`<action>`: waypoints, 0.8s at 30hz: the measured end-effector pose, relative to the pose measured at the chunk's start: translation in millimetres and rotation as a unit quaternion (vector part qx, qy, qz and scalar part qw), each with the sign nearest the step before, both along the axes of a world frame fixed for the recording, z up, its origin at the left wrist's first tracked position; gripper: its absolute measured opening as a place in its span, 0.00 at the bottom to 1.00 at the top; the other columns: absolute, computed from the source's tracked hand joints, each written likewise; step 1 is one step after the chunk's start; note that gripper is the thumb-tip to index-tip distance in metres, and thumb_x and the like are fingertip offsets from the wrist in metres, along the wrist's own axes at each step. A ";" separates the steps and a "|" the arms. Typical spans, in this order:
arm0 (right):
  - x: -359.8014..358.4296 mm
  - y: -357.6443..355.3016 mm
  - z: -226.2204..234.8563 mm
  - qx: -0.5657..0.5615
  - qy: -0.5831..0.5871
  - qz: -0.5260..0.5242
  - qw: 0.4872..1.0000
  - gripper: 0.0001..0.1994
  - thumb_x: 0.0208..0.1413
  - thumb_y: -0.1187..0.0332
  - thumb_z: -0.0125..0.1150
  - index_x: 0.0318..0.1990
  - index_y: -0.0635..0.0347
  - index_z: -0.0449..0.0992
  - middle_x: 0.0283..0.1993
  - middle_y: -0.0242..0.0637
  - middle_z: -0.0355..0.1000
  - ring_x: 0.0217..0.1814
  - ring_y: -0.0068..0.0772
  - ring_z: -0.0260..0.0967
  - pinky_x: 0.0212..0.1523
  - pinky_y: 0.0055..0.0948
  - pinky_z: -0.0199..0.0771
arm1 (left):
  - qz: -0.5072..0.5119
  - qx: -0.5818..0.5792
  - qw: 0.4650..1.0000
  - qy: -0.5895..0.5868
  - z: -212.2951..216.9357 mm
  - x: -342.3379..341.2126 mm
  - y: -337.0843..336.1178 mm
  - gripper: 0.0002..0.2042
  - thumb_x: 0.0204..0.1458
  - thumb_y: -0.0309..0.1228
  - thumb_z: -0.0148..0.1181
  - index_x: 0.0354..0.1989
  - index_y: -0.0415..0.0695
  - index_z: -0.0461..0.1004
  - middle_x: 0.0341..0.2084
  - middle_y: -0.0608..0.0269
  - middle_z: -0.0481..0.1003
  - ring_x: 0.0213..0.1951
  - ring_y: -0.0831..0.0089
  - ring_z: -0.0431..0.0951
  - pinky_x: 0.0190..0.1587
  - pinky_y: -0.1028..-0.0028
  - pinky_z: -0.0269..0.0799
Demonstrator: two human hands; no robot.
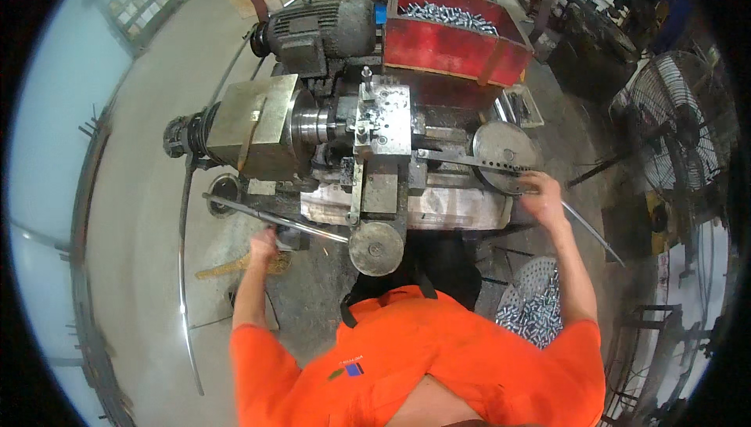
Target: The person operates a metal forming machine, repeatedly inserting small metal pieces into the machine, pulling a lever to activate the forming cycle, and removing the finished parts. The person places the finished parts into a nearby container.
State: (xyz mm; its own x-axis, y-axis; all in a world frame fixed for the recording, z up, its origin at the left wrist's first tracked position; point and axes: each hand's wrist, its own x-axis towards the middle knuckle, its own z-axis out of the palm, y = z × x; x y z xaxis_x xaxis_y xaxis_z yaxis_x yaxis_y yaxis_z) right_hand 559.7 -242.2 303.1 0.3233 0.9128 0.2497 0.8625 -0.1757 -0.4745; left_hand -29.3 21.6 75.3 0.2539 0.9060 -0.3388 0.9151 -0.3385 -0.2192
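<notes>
Grey concrete floor (149, 216), dusty and stained. Standing on it, centre: a grimy lathe (368, 153), electric motor (317, 28) at its far side. Behind that, a red bin (450, 47) of small metal cylinders. Low at right, a round perforated basket (536, 302) with more cylinders. Far right, a standing wire-cage fan (673, 126). Left of the lathe, a long curved metal strip (182, 270) lying flat.
</notes>
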 end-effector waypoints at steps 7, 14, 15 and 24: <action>113.5 -106.6 -42.1 -0.176 -0.107 -0.271 0.940 0.27 0.35 0.69 0.56 0.51 0.59 0.70 0.49 0.48 0.69 0.54 0.48 0.64 0.55 0.38 0.63 | 0.042 0.019 0.996 -0.082 28.0 -9.7 -3.7 0.15 0.45 0.40 0.57 0.43 0.51 0.73 0.35 0.56 0.76 0.40 0.62 0.76 0.40 0.67 0.72; 171.4 -198.6 -128.1 -0.295 -0.152 -0.417 0.846 0.15 0.39 0.63 0.55 0.36 0.60 0.73 0.36 0.50 0.72 0.41 0.52 0.70 0.44 0.43 0.70 | 0.293 0.043 0.727 -0.619 71.2 -52.6 9.7 0.21 0.53 0.43 0.54 0.42 0.33 0.69 0.22 0.49 0.75 0.16 0.68 0.75 0.18 0.77 0.71; 158.3 -208.8 -135.6 -0.279 -0.155 -0.400 0.859 0.14 0.39 0.63 0.55 0.35 0.60 0.73 0.35 0.50 0.72 0.39 0.53 0.70 0.42 0.43 0.70 | 0.315 0.037 0.708 -0.631 82.2 -48.2 10.1 0.22 0.53 0.44 0.54 0.43 0.33 0.69 0.22 0.49 0.75 0.16 0.68 0.75 0.18 0.76 0.72; -43.7 -235.8 -141.1 -0.149 0.199 -0.322 0.914 0.13 0.34 0.68 0.54 0.31 0.64 0.73 0.24 0.44 0.70 0.26 0.39 0.67 0.29 0.32 0.66 | 0.354 0.103 0.573 -0.732 83.0 30.5 16.8 0.14 0.51 0.35 0.51 0.37 0.34 0.66 0.21 0.57 0.72 0.19 0.67 0.75 0.19 0.71 0.74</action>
